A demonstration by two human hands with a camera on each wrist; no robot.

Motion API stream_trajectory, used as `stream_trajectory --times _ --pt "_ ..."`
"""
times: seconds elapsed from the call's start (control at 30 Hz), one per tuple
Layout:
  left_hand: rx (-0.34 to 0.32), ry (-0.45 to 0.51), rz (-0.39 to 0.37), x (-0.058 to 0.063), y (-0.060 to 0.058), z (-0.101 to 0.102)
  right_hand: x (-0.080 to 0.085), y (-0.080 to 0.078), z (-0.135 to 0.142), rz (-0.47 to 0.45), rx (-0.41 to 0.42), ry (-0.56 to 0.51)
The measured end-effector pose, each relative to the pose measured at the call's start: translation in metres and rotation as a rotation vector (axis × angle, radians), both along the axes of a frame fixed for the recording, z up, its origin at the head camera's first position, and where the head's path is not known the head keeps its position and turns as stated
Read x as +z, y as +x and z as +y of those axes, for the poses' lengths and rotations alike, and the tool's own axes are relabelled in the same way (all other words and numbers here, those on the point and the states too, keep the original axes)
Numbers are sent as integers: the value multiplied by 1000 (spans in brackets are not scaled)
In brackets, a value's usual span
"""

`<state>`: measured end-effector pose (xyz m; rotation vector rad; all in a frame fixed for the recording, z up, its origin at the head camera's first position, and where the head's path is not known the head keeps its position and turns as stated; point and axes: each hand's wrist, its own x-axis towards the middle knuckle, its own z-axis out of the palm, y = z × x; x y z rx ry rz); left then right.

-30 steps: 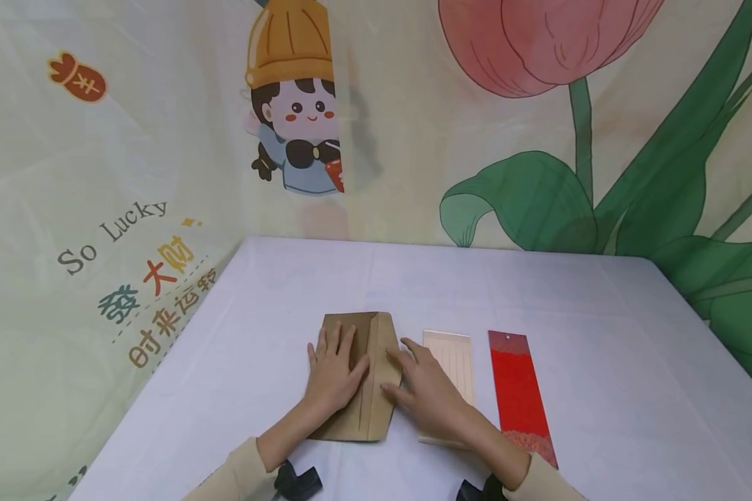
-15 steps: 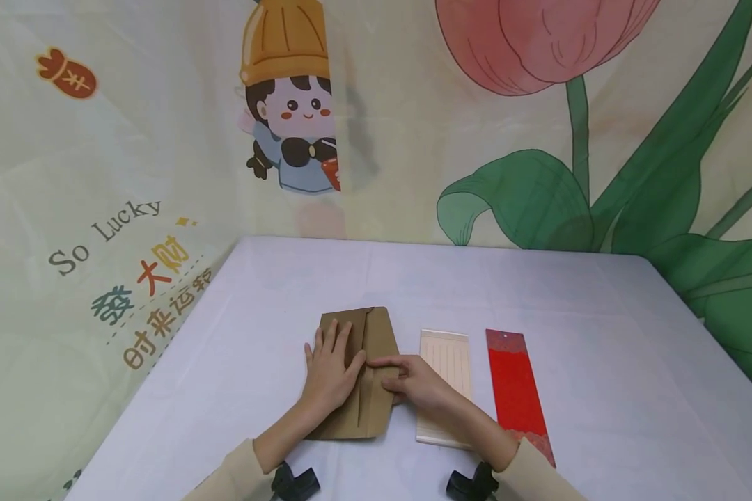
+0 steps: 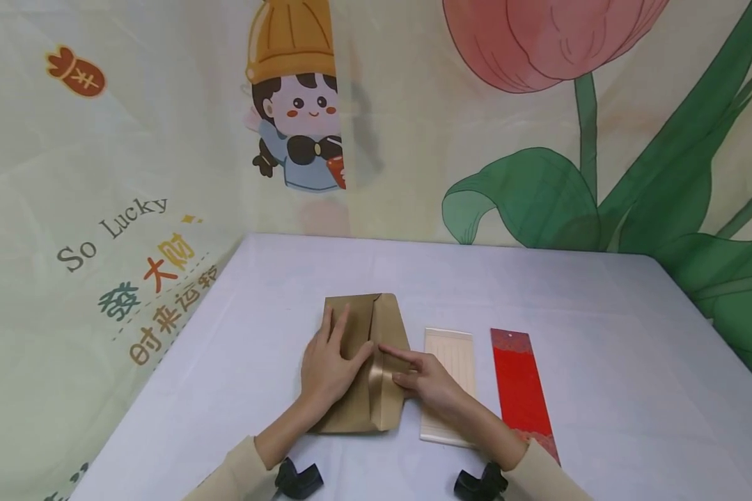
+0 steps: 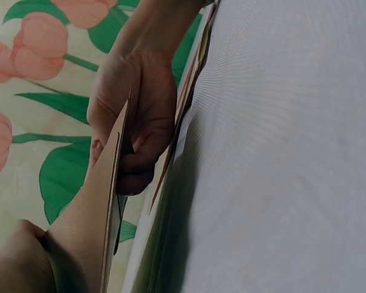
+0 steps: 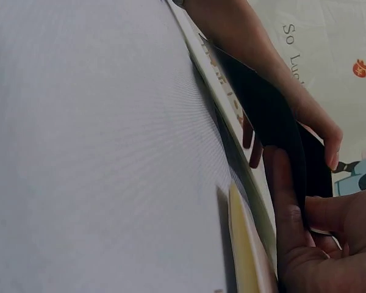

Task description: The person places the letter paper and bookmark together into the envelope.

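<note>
A brown paper envelope (image 3: 390,321) with a lengthwise seam is raised between both hands, over the near middle of the table. My left hand (image 3: 329,365) holds its left side, thumb and two fingers spread on top, other fingers below. At the right edge, my right hand (image 3: 435,383) pinches the paper, index finger and thumb on the upper face near the seam. Curled fingers of the right hand (image 4: 140,146) show beneath the tilted envelope (image 4: 88,220) in the left wrist view. In the right wrist view its dark underside (image 5: 262,104) stands clear of the tabletop.
A cream card with vertical lines (image 3: 449,341) lies right of the envelope, partly under the right forearm. Further right is a narrow red strip (image 3: 520,379) with a small hole at its top. The white-covered table (image 3: 620,334) meets a printed backdrop (image 3: 401,139).
The right hand went from reaching at the envelope's right edge to pinching it. The envelope has risen from the table, and the left hand's fingers have moved from flat on top to around its left side.
</note>
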<state>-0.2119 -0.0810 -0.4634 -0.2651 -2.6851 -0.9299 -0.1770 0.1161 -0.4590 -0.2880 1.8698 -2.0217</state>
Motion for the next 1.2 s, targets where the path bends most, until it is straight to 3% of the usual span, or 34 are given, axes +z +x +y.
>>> stream_trajectory --times 0.2,0.33,0.43,0.53,0.67,0.73,0.8,0.93,1.1,1.2 --pt "-25 82 76 0 -1 5 -3 1 5 -13 6 -19" --pt "11 35 120 -1 0 8 -5 -1 6 -11 -1 -36" --pt "39 -31 148 0 0 9 -3 0 5 45 -54 9" --pt "67 -109 179 1 -2 9 4 5 5 196 -178 213" --pt "93 -176 194 1 -3 7 18 19 16 398 -425 595" --pt "94 -191 187 1 -4 6 21 27 26 406 -515 734" --pt "95 -199 176 2 -5 5 20 33 35 361 -553 832" --pt "103 -206 143 2 -5 4 5 38 45 282 -542 949" --pt "92 -197 91 0 -4 5 -21 40 47 414 -584 993" --pt "82 -194 80 -2 -4 7 -27 41 49 471 -604 1007"
